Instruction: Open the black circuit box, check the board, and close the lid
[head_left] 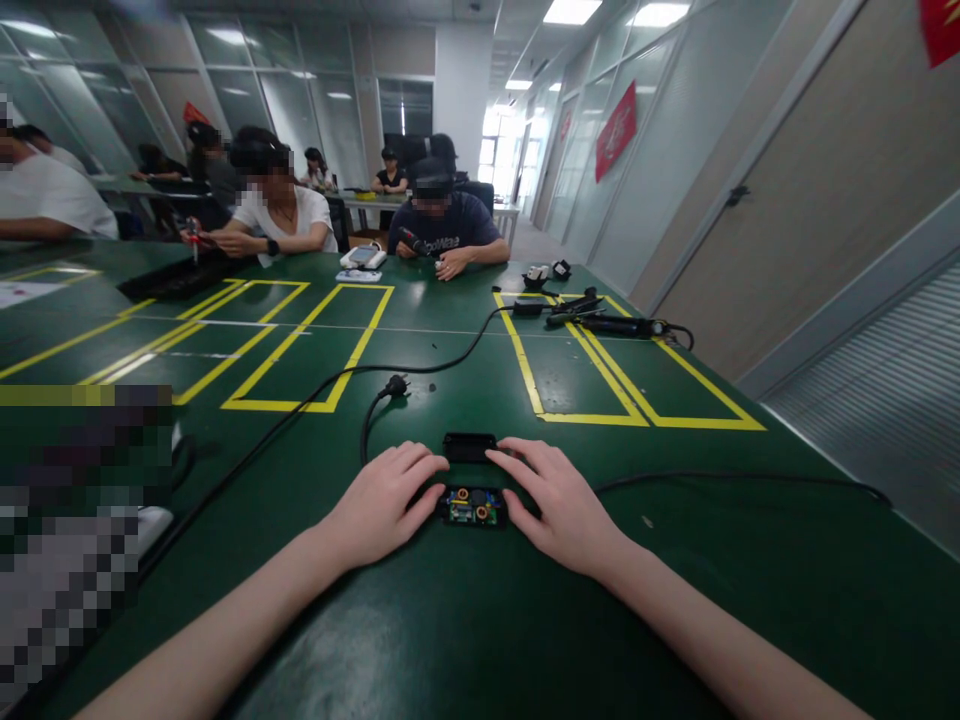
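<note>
An opened black power adapter lies in front of me. Its lower half [474, 508] shows a circuit board with copper-coloured coils and small parts. The black casing cover [469, 448] sits just beyond it, separate. At the left side is my left hand [391, 500], fingers apart, its thumb at the edge of the lower half and its index fingertip by the cover's left end. Opposite it, my right hand [553, 498] is spread too; the thumb is beside the board's right edge and the index finger touches the cover's right end. Neither hand wraps around a part.
A black plug [396, 386] on a cord lies beyond my left hand. One long cable [330, 380] crosses the green table, and another [735, 476] runs right. Tools [615, 325] lie at the far right. Across the table, a co-worker [442, 225] handles something. A pixelated area covers the left.
</note>
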